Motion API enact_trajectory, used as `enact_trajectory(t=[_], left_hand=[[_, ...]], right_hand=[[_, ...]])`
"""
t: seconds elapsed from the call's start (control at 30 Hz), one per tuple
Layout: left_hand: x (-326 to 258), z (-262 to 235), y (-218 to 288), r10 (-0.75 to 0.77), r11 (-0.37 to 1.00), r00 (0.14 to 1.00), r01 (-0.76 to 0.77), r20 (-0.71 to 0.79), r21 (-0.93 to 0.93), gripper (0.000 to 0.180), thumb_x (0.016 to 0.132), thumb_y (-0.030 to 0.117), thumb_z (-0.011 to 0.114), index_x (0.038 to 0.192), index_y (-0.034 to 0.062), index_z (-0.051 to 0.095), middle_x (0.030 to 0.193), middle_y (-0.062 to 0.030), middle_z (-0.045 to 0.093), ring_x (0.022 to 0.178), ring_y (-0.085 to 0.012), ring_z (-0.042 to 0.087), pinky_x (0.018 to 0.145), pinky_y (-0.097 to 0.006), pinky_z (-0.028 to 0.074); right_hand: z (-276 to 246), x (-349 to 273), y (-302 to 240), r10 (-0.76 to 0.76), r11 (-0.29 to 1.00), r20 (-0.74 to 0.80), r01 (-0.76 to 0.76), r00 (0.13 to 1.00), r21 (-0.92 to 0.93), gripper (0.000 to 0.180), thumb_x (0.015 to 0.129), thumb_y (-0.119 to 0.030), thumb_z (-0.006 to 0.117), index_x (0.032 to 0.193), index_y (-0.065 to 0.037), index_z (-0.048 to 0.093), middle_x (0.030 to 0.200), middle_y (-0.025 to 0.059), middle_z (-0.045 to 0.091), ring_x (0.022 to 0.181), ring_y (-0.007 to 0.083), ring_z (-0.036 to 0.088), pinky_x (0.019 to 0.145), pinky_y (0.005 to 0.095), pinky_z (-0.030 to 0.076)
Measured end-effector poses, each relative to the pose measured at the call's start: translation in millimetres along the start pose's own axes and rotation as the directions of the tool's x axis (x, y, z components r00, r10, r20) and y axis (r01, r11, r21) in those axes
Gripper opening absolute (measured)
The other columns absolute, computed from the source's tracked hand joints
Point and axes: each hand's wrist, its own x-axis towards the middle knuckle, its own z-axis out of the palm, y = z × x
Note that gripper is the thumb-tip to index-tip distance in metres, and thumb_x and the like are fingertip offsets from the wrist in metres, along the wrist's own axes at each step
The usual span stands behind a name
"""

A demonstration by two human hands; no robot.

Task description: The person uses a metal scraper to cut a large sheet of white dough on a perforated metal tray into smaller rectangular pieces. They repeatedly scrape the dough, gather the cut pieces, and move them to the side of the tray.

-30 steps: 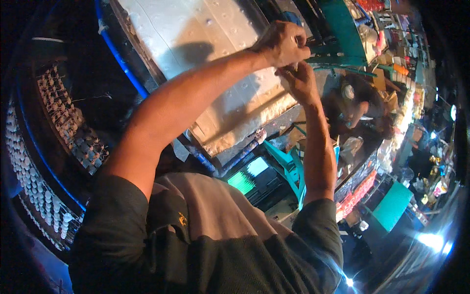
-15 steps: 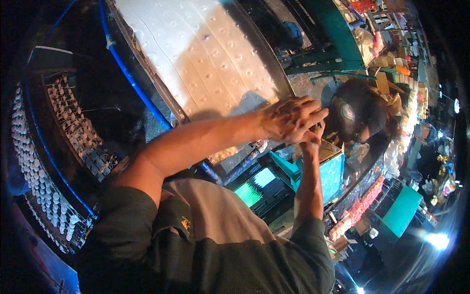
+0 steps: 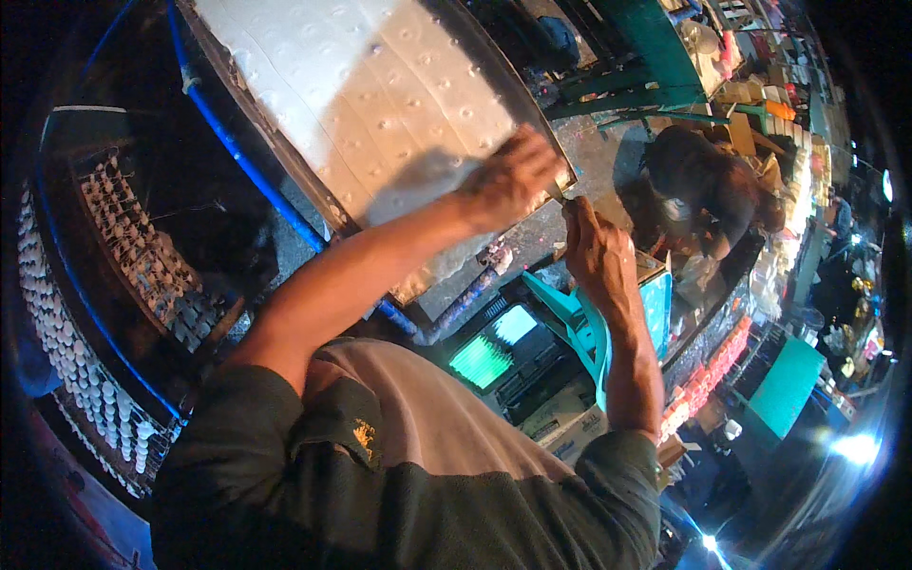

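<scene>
My left hand [image 3: 513, 180] is smeared by motion over the near right corner of a large pale slab [image 3: 408, 85] with rows of small dimples and a dark frame. Its fingers are too blurred to read. Just to its right, my right hand [image 3: 600, 249] is closed, fingers curled. A small thin piece [image 3: 557, 194] shows between the two hands; its kind is unclear. My left hand's shadow falls on the slab.
Racks of white rounded pieces [image 3: 71, 351] and brownish ones [image 3: 142, 247] stand at left, beside a blue pipe [image 3: 252, 166]. A turquoise stool [image 3: 570, 318] is below my right hand. A person [image 3: 698, 185] bends at right, near a row of pink pieces [image 3: 708, 375].
My hands, together before, have come apart. The left has moved left and up toward the slab; the right now shows its closed back. The view has shifted slightly.
</scene>
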Motion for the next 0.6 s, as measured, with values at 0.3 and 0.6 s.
enact_trajectory(t=[0.3,0.6], left_hand=[[-93.3,-160.8,-62.9,-0.509,0.769,0.838,0.339,0.198,0.542,0.041,0.091,0.033,0.072,0.122,0.0063,0.071,0.135,-0.0159,0.062,0.138,-0.0376,0.046,0.119,-0.060,0.027],[-139.8,-208.6,-94.8,-0.776,0.555,0.627,0.732,-0.073,0.396,0.083,0.099,0.054,0.061,0.157,0.0018,0.034,0.163,-0.0358,0.012,0.152,-0.0541,0.014,0.123,-0.059,0.020]], right_hand=[[-18.0,31.5,-2.4,-0.042,0.999,0.177,0.046,0.983,-0.017,0.017,0.097,-0.013,0.055,0.108,-0.002,0.060,0.079,0.0281,0.065,0.071,0.0489,0.065,0.063,0.0554,0.050],[-27.0,105.8,0.8,-0.229,0.933,0.478,0.331,0.848,-0.142,0.021,0.093,-0.012,0.056,0.088,0.005,0.068,0.078,0.0278,0.068,0.075,0.0442,0.070,0.069,0.0535,0.056]])
